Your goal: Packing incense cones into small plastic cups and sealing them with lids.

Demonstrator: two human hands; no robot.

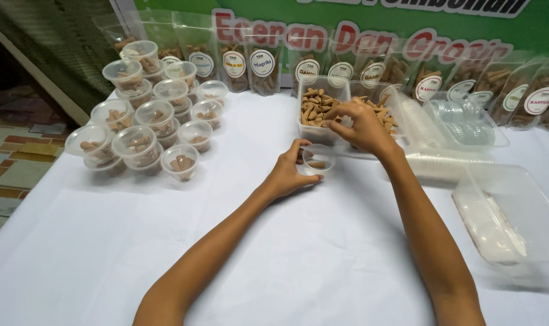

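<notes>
My left hand (288,174) grips a small clear plastic cup (318,160) that stands on the white tablecloth, with a few brown cone-shaped pieces in it. Just behind it, my right hand (360,125) reaches over a clear rectangular tub (316,132) filled with brown cones (314,107). Its fingertips pinch at the pieces near the tub's right edge. Whether a cone sits between the fingers is hard to make out.
Several lidded small cups of cones (155,115) are stacked at the left. Standing pouches (262,65) line the back under a green banner. At the right lie sleeves of empty cups (440,164), a tray of lids (467,121) and a clear container (511,212).
</notes>
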